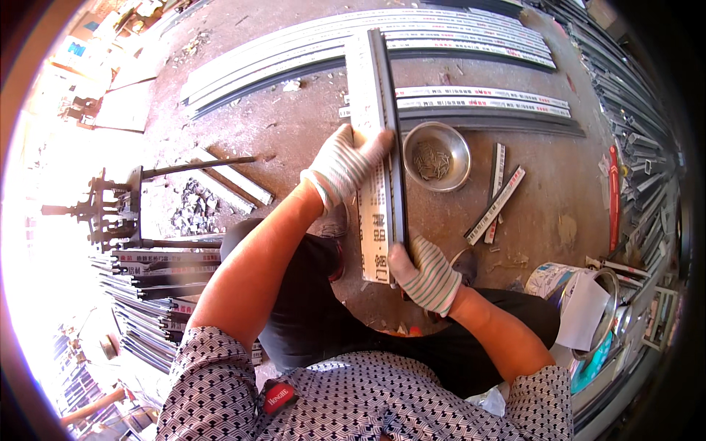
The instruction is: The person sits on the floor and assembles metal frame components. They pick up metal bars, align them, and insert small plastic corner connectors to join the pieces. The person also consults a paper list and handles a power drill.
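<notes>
A long aluminium profile (pixel 365 88), covered with white printed film and dark along its right side, stands lengthwise in front of me between my knees. My left hand (pixel 343 163), in a striped white work glove, is closed around its middle, with the thumb across the film. Lower down, my right hand (pixel 428 274) wears a similar glove with bare fingertips and is closed on the profile's near right edge. A metal bowl (pixel 461 147) with small metal pieces (pixel 432 160) in it, perhaps screws or pins, stands just right of the profile.
Long film-covered profiles (pixel 471 44) lie across the floor ahead. Two short cut pieces (pixel 501 198) cross right of the bowl. At left stand a dark metal rack (pixel 132 206) and stacked profiles (pixel 158 290). A bucket (pixel 551 279) is at right, near a red bar (pixel 614 198).
</notes>
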The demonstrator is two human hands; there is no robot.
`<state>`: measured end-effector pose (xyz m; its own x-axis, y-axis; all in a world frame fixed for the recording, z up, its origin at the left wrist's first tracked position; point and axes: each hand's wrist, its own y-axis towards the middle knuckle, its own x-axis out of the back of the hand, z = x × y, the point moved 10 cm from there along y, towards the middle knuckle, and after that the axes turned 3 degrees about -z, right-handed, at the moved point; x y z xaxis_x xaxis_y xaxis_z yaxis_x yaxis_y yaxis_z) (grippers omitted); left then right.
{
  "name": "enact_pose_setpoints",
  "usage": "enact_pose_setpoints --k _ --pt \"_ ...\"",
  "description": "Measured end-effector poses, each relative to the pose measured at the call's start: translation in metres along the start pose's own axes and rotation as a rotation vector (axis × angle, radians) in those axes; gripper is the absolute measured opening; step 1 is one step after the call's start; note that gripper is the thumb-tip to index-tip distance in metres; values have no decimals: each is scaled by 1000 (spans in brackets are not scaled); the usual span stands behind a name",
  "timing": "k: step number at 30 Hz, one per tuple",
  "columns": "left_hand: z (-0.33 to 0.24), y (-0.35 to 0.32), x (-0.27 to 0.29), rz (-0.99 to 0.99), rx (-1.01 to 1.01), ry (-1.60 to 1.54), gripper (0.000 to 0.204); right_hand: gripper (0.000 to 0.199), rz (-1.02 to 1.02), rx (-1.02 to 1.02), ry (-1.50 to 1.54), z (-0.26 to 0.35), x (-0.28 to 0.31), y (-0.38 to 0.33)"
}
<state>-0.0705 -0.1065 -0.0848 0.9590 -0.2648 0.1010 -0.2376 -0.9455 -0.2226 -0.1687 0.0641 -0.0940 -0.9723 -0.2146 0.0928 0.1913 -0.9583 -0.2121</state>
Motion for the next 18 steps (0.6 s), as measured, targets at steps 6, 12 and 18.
enact_pose_setpoints --k 6,12,18 --pt "-26 35 70 -315 -82 20 67 28 52 7 -120 16 -11 -11" --pt "-29 43 135 -551 -68 -150 70 29 101 -36 -208 9 -17 -15" --pt "-42 33 161 -677 -220 -17 70 30 88 -22 -229 15 -14 -15"
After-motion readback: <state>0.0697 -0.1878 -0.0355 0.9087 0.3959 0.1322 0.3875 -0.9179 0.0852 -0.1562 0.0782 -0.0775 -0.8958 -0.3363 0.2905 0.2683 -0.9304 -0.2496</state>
